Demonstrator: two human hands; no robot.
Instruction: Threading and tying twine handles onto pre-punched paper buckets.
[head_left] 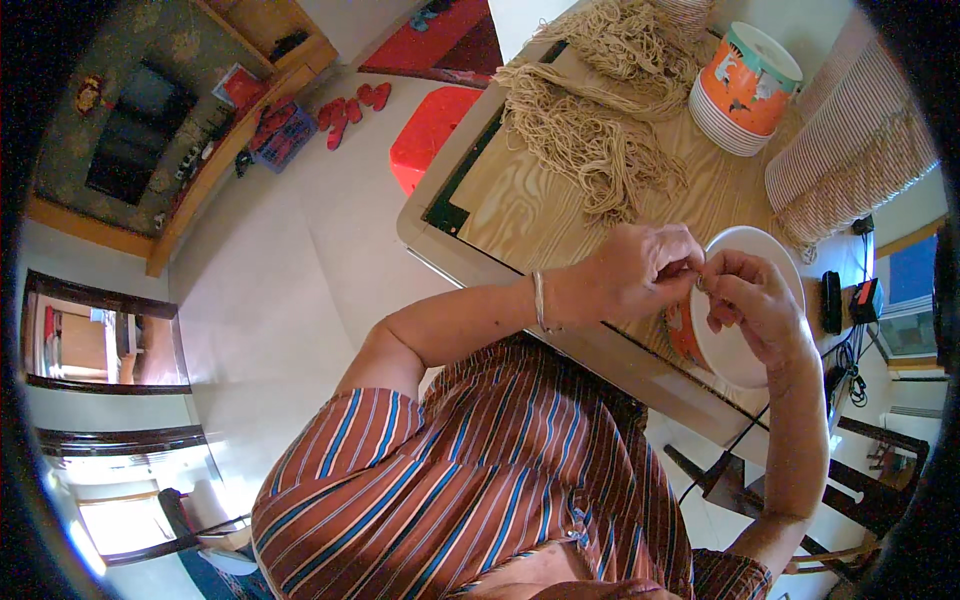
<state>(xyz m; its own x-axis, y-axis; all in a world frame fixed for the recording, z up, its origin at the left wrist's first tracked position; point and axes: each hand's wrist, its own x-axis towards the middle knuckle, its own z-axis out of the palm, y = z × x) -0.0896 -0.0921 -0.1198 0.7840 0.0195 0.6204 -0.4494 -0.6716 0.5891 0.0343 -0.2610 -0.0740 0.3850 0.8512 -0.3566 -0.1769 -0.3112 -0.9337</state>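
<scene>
My left hand [640,270], with a pale bangle at the wrist, reaches over the table and has its fingertips pinched together. Opposite it, my right hand [757,298] pinches as well, and the fingertips of both hands nearly meet. Something tiny shows at the right fingertips, too small to name. Both hands are above the rim of a round paper tub [735,355], white inside and orange patterned outside. Loose tan cord [600,150] lies in tangled heaps farther off on the wood-patterned table [530,205].
At the far right stand nested orange and white tubs [745,90] and a tall beige striped stack [850,140]. Black cables [850,365] and a small black box [866,300] lie at the right. A red stool [430,135] stands beyond the table's left edge.
</scene>
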